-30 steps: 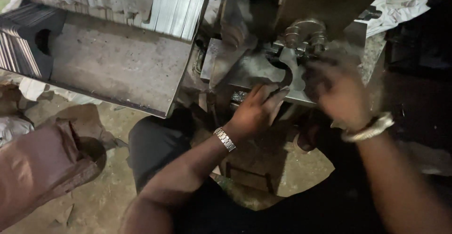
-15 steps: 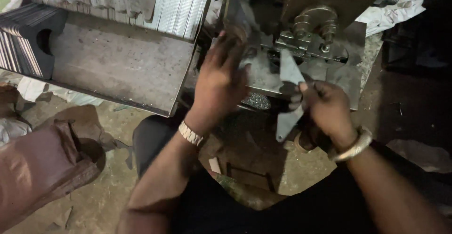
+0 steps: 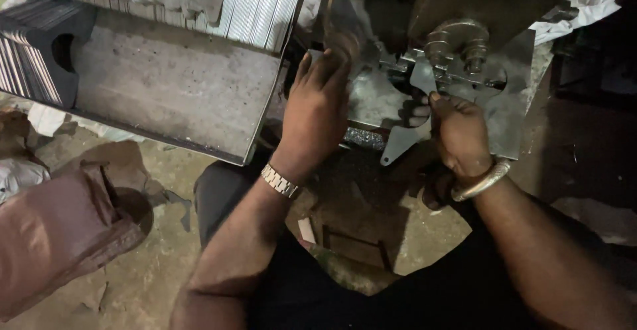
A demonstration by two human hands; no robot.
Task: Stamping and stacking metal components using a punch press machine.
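At the grey metal press die (image 3: 458,61), the right hand (image 3: 459,134) pinches a flat grey cut-out metal blade (image 3: 406,134) just below it, while the left hand (image 3: 318,108), fingers spread, lifts a blurred sheet piece beside it; fingers are best kept outside the die.

Left hand (image 3: 317,108): fingertips blurred against a thin metal piece (image 3: 338,21), whose outline cannot be made out. Right hand (image 3: 460,134): fingers curl out of sight around a flat plate (image 3: 405,141). Tray (image 3: 166,84): cut off at the far edge. Brown bundle (image 3: 56,237): cut off at left.
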